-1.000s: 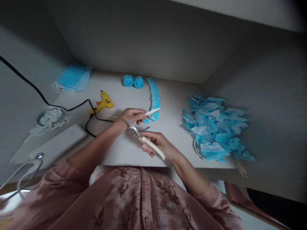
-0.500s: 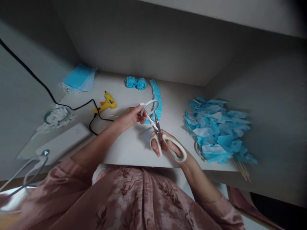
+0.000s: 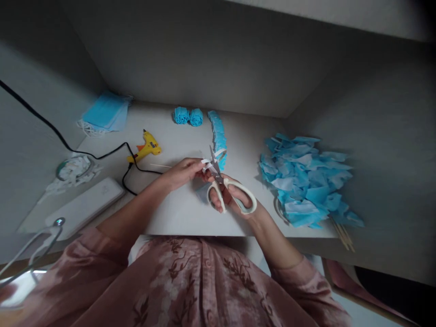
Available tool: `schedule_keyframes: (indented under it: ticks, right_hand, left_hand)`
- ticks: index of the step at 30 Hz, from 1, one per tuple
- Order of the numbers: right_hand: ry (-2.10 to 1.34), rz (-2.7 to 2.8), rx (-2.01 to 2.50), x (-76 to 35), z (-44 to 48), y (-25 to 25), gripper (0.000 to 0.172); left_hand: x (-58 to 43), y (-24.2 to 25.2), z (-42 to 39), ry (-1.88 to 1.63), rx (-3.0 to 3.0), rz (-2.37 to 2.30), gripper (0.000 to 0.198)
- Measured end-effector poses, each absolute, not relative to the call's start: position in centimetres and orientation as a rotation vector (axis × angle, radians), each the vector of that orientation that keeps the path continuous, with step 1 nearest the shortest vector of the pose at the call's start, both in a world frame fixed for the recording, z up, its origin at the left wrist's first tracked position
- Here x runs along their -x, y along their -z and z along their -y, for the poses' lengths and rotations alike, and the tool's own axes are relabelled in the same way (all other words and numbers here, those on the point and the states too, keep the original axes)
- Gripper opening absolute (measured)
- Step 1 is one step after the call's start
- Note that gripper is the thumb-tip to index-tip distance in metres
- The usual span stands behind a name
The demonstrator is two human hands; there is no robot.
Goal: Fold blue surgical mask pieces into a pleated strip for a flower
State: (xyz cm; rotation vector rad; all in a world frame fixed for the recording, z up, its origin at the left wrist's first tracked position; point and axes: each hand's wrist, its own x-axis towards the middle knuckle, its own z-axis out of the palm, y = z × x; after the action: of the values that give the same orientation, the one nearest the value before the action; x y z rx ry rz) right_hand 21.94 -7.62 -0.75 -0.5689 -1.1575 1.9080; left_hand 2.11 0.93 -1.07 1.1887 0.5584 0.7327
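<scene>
My right hand (image 3: 235,196) is closed through the cream handles of a pair of scissors (image 3: 223,184), whose blades point up and away at a thin white strip (image 3: 213,159). My left hand (image 3: 184,171) pinches the left end of that strip just above the white table (image 3: 177,213). The strip is folded into a small loop at the blades. Just behind it lies a curved row of blue folded pieces (image 3: 219,136), and two blue rolled rosettes (image 3: 188,116) sit further back.
A yellow glue gun (image 3: 147,146) with a black cord (image 3: 102,154) lies at the left. A stack of blue face masks (image 3: 104,113) is at the back left, a heap of blue and white cut pieces (image 3: 304,179) at the right with wooden sticks (image 3: 344,236) under it. A white flat box (image 3: 85,206) is at the near left.
My right hand turned the scissors from pointing left to pointing away and brought the blades onto the white strip. The strip went from straight to a loop, now smaller and at the blades.
</scene>
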Motion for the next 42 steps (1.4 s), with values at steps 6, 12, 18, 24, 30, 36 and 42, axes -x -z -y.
schedule_keyframes:
  ticks: [6, 12, 18, 24, 30, 36, 42]
  right_hand:
    - [-1.974, 1.068, 0.572, -21.7, 7.7, 0.5, 0.049]
    - [-2.066, 0.886, 0.598, -21.4, 8.2, 0.2, 0.053]
    - [-2.105, 0.8, 0.589, -21.4, 8.6, -0.2, 0.055]
    - [-2.119, 0.779, 0.54, -21.6, 8.8, 0.1, 0.052]
    - [-2.1, 0.84, 0.548, -21.2, 8.9, 0.3, 0.055]
    - [-1.88, 1.067, 0.725, -20.8, 8.9, -0.1, 0.064]
    - [-1.672, 1.44, 0.978, -20.8, 10.0, -1.3, 0.05]
  left_hand:
    - [-2.1, 1.8, -1.0, -0.723, -1.197, -0.553, 0.055]
    - [-1.9, 1.6, -1.0, -0.739, -1.183, -0.526, 0.055]
    - [-1.2, 0.7, -1.1, -0.745, -1.213, -0.485, 0.038]
    - [-0.7, -0.3, -0.9, -0.712, -1.26, -0.464, 0.032]
    - [-1.0, 0.2, -1.2, -0.781, -1.462, -0.656, 0.034]
    - [-1.5, 0.2, -1.3, -0.86, -1.437, -0.706, 0.032]
    - [-2.2, -1.5, -0.4, -0.814, -1.494, -0.783, 0.034]
